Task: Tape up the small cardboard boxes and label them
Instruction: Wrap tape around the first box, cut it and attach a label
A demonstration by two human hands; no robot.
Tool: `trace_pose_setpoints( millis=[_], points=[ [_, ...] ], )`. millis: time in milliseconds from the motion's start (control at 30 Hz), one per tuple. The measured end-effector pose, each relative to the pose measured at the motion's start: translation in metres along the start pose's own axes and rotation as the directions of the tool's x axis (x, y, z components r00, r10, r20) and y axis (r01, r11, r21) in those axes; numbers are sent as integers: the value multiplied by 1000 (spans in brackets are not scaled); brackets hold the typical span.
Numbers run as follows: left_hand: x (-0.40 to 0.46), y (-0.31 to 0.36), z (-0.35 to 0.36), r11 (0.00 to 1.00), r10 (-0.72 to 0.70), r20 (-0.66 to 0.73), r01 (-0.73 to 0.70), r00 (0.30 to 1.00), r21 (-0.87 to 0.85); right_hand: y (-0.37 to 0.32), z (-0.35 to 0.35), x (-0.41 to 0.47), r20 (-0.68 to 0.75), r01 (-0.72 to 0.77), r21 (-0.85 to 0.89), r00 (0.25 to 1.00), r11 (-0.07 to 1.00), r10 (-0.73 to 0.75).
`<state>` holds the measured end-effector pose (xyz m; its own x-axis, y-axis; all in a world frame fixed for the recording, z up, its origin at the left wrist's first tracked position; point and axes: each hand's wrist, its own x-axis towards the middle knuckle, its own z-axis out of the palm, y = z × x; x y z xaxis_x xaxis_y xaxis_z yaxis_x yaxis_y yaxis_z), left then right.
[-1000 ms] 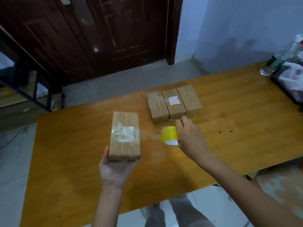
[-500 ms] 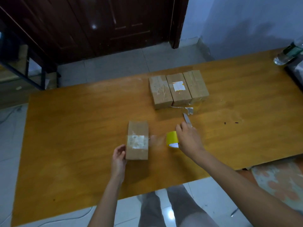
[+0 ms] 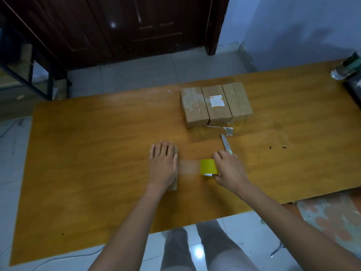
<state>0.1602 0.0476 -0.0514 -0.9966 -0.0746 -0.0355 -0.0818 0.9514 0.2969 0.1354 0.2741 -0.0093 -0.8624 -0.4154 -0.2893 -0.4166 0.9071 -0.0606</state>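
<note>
Left hand: we find the left hand (image 3: 163, 165) lying flat, fingers straight and close together, pressing down on a box (image 3: 175, 185) on the counter (image 3: 88, 153). The hand covers most of the box; only its right edge and near corner show.

Right hand: we find the right hand (image 3: 227, 169) curled round a yellow tape roll (image 3: 209, 166), gripping it just right of the box. The same hand holds a knife (image 3: 225, 143), its blade pointing away from us over the counter; how the handle is held we cannot tell.

Tape strip: we see a clear strip (image 3: 188, 167) stretched from the roll to the box, running under the left hand's edge.

Box row: we count three boxes (image 3: 215, 105) side by side and touching, further back on the counter, well apart from the hands. The middle one bears a white label (image 3: 216, 101); the left one shows glossy tape on top.

Scraps: we note a small torn piece of tape or backing (image 3: 227, 130) on the counter just in front of the row, near the knife tip.

Bottle: we see a plastic bottle (image 3: 345, 68) lying at the counter's far right corner, partly cut off by the frame.

Surroundings: we note a dark wooden door (image 3: 136, 26) beyond the counter, a tiled floor (image 3: 156, 75), and the person's legs (image 3: 195, 249) below the near edge.
</note>
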Motion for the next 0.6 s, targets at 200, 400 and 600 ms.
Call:
trace_pose_setpoints(
  millis=[200,400,600],
  points=[
    [-2,-22,7,990,-130,-46,133,990,56,0,1,0,-108,23,100,994,995,-12],
    [-2,-47,-7,967,-238,-45,241,970,81,-6,-10,34,-148,125,-25,981,992,-127],
    [-1,-65,-16,964,-242,-30,244,970,103,2,-8,35,-131,133,-123,980,983,-149]
  ],
)
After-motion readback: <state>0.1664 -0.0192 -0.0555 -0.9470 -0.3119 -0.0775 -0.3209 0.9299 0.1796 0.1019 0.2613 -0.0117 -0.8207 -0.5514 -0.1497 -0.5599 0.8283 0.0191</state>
